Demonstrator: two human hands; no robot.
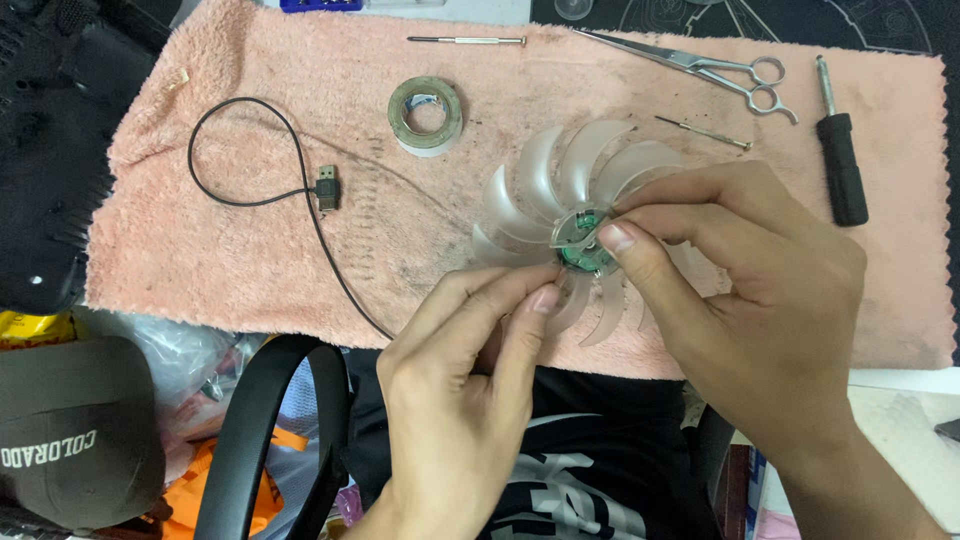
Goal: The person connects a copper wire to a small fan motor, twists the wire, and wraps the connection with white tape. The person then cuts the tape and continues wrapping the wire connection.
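At the bottom of the frame, the left hand rises from the lower middle, its thumb and fingers pinched shut on the lower edge of a clear plastic fan. The right hand comes in from the lower right, thumb and forefinger closed on the hub of the same fan, where a green part shows under a clear cover. The fan sits in the middle of the frame, held just above a pink towel that covers most of the table.

In the lower left corner lie a dark cap and a crumpled clear plastic bag; what is in the bag is too jumbled to tell beyond something orange. A black curved band arcs up beside them.

On the towel, left of the fan, a thin black cable loops round and ends in a plug. Farther up, a roll of tape lies flat, its centre hollow. To the right lie a small pin-like tool and a black-handled screwdriver. Along the top edge lie a slim screwdriver and steel forceps with ring handles.
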